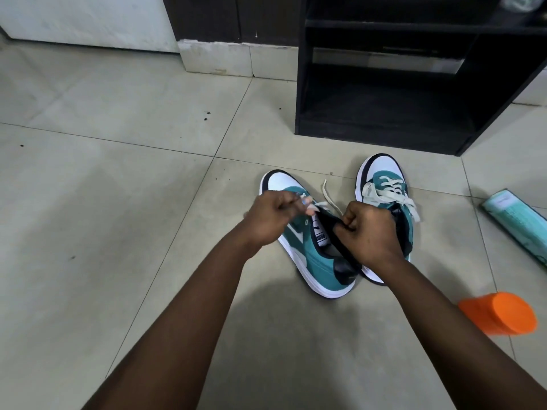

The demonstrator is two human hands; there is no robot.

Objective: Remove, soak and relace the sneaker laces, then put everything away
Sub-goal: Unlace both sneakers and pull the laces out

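Left hand [268, 216] pinches the lace [328, 199], right hand [365, 229] grips the near sneaker [313, 255] collar; a hard tug risks jamming lace in eyelets.

even indoor light | soft shadow below arms | edges warped, slightly blurred

Matt teal cloth sneakers [318, 255], flat woven laces [384, 195], smooth pale floor tiles [118, 202], perhaps plastic orange container [500, 315].
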